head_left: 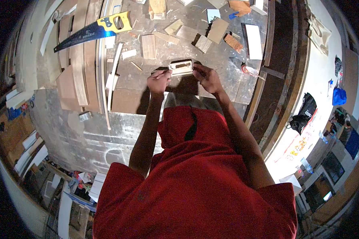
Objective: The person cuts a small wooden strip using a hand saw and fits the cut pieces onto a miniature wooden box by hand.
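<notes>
Between my two hands is a small pale rectangular wooden piece (181,72) with a dark slot-like opening in it, held above the near part of the workbench (127,93). My left hand (158,81) pinches its left end with closed fingers. At the right end, my right hand (209,80) has its thumb and fingers closed on the piece. Shadows hide some of the fingertips. Just beyond lie loose offcuts, among them a flat wooden block (149,46) and a dark-edged block (202,43).
A handsaw (95,31) with a yellow handle lies on boards at the upper left. To the right are a white board (253,41), a red-and-white roundish item (249,70) and long timber rails (283,91). A black bag (307,109) rests on a white surface.
</notes>
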Demonstrator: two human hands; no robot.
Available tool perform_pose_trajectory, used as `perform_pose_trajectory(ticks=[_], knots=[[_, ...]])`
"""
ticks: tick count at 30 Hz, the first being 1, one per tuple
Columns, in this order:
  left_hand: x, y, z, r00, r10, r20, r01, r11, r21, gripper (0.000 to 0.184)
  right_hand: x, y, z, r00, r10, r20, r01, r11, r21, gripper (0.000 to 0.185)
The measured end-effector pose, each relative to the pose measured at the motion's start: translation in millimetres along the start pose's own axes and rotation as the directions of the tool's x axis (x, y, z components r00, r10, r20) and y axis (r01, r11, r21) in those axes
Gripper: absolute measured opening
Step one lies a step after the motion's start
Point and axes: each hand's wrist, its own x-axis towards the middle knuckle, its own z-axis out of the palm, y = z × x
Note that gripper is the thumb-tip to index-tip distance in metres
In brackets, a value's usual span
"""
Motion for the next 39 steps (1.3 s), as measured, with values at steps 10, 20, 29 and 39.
perform_pose_trajectory(ticks=[10,20,29,39], knots=[[2.0,-1.5,2.2,0.997,0.072,0.031,-0.069,0.994,-0.081,0.011,3.1,0.2,4.6,0.996,-0.067,-0.062,0.068,0.998,0.017,0.035],[10.3,-11.8,-3.8,0.970,0.225,0.089,-0.220,0.973,-0.065,0.012,3.5,-9.5,2.6,0.996,-0.075,-0.043,0.075,0.997,0.000,0.035],[9.9,-10.9,-7.5,0.954,0.280,0.104,-0.278,0.960,-0.035,0.013,4.5,-11.0,2.8,0.998,-0.061,-0.002,0.060,0.996,-0.062,0.038],[16.0,-16.3,-7.5,0.985,0.146,0.096,-0.134,0.984,-0.120,0.013,3.0,-17.5,3.0,0.988,-0.139,-0.064,0.133,0.987,-0.095,0.043]])
